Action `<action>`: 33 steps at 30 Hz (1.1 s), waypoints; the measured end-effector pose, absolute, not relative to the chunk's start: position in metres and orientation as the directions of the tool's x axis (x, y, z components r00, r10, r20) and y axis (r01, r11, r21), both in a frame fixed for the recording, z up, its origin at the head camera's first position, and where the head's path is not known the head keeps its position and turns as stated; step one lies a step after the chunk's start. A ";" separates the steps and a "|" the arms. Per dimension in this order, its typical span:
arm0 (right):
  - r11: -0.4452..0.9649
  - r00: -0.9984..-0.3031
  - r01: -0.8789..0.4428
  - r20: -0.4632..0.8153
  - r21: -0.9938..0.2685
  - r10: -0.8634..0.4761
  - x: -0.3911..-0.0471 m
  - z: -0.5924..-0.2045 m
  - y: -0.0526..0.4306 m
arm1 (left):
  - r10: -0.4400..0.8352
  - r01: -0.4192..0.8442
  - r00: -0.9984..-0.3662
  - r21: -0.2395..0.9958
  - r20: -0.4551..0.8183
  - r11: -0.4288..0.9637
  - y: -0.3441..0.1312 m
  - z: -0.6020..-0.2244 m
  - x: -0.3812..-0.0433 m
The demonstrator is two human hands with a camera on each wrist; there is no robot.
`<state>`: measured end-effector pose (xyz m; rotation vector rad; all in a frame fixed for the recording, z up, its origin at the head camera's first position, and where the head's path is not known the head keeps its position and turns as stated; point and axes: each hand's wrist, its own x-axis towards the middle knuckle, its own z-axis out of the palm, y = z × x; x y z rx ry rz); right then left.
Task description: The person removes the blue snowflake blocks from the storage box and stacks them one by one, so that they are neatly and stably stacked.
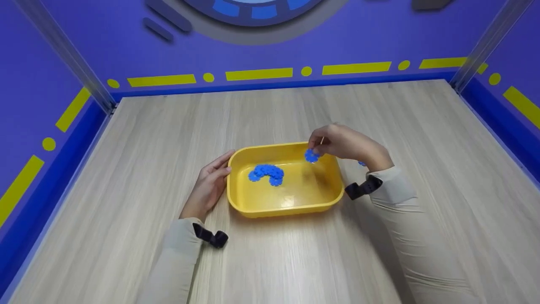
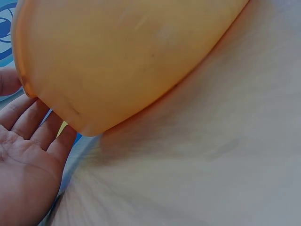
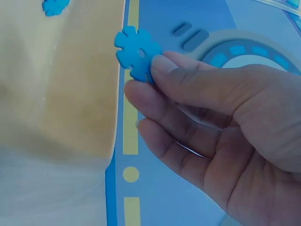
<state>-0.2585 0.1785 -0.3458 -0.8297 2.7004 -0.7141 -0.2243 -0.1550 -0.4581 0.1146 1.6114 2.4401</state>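
A yellow plastic tub [image 1: 295, 209] stands on the table, with a cluster of blue notched discs [image 1: 270, 170] inside toward its left. At its left end my left hand [image 1: 209, 181] holds the rim, thumb on the edge and fingers along the outer wall. The left wrist view shows that hand [image 2: 33, 141] from the palm side, against the tub's wall [image 2: 122, 61]. Over the tub's far right corner, my right hand [image 1: 344, 143] pinches one blue snowflake-shaped disc [image 3: 136, 52] between thumb and index finger. The disc has a hole in its middle and slots round its edge.
Another blue disc [image 1: 362, 163] lies on the table right of the tub, partly hidden by the right wrist. Purple-blue panels [image 1: 261, 55] with yellow markings wall the wooden table [image 1: 126, 169] at the back and sides. Black straps with small cameras [image 1: 363, 188] sit on both wrists.
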 end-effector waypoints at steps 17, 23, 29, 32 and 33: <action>0.713 -0.877 -0.422 0.055 -0.560 -0.477 -0.254 -0.358 0.219 | 0.216 -0.134 -0.975 0.919 -0.055 -0.370 -0.155 -0.458 -0.224; 0.742 -0.915 -0.351 0.042 -0.571 -0.401 -0.251 -0.363 0.230 | 0.213 -0.130 -0.976 0.920 -0.052 -0.371 -0.155 -0.458 -0.224; 0.749 -0.932 -0.313 0.038 -0.584 -0.360 -0.249 -0.371 0.242 | 0.213 -0.129 -0.976 0.919 -0.051 -0.373 -0.154 -0.457 -0.224; 0.741 -0.937 -0.295 0.032 -0.603 -0.348 -0.248 -0.375 0.247 | 0.213 -0.129 -0.976 0.919 -0.050 -0.373 -0.154 -0.458 -0.224; 0.739 -0.938 -0.289 0.029 -0.609 -0.344 -0.247 -0.376 0.249 | 0.211 -0.128 -0.976 0.919 -0.051 -0.373 -0.154 -0.458 -0.224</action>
